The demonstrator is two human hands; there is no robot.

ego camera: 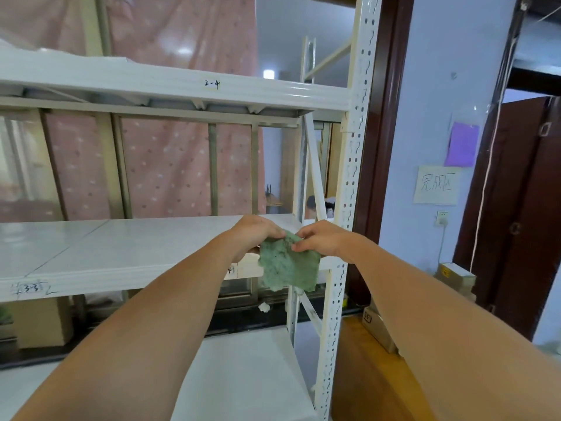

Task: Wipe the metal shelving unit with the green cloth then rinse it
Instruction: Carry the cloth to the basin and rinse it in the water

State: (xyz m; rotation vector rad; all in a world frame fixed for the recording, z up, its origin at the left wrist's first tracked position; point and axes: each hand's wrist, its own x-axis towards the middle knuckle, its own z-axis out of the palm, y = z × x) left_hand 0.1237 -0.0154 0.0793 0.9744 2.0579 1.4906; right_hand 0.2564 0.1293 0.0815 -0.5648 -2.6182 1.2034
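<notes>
Two hands pinching the top edge of a worn square green cloth [288, 265], left hand [255, 232] and right hand [321, 240] close together, cloth hanging before the white metal shelving unit [121, 253], beside its perforated upright post [349, 183]

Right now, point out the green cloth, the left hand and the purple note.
green cloth [288, 265], head view, hanging middle
left hand [258, 230], head view, back of hand
purple note [462, 144], head view, centre

Green cloth [288, 264] pinched by both hands, left [258, 230] and right [321, 240], before white shelving unit [170, 86].
</notes>
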